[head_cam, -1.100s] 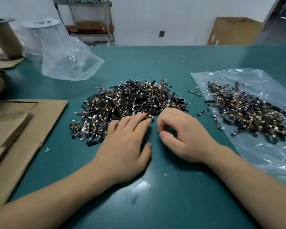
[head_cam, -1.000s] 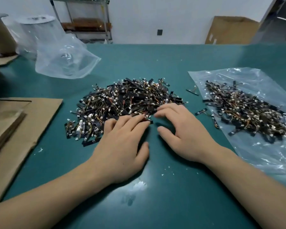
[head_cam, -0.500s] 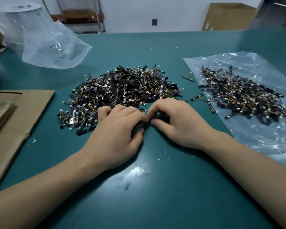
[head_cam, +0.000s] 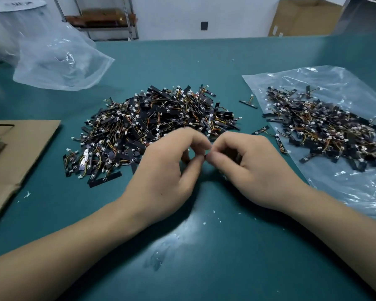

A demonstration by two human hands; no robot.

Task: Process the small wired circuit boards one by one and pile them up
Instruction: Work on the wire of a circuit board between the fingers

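Head camera: left hand [head_cam: 161,170] and right hand [head_cam: 255,168] pinch one tiny circuit board [head_cam: 205,157] with fingers [head_cam: 193,166]. Big middle pile [head_cam: 161,118] and bag pile [head_cam: 326,131]; much seems left.

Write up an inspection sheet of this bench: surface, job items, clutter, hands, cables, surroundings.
Surface: green table, white flecks near the hands.
Job's things: main board pile centre; second pile on plastic sheet, right; stray board between.
Clutter: clear bag, flat cardboard, left.
Grippers: left hand and right hand pinch one small dark piece, mostly hidden.
Cables: short wires on the boards only.
Surroundings: shelf rack, cardboard box by wall.
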